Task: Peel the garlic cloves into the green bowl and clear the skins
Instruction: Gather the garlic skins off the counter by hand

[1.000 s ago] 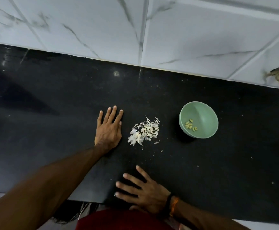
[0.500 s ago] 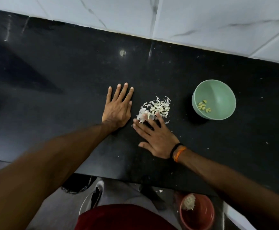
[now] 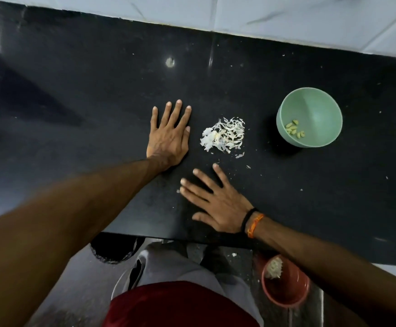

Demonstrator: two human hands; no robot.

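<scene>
Peeled pale-green garlic cloves [image 3: 294, 130] already in round green bowl [image 3: 319, 107] — white papery skins pile [image 3: 223, 135] uncleared; left hand [image 3: 168, 138], right hand [image 3: 218, 204] flat, empty.

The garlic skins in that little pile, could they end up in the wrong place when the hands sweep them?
Perhaps. The garlic skins are light flakes, so a quick sweep by the right hand might scatter them. Some stray bits already lie apart from the pile and may get missed. The green bowl with peeled cloves sits close by, so flakes pushed that way might land inside.
</scene>
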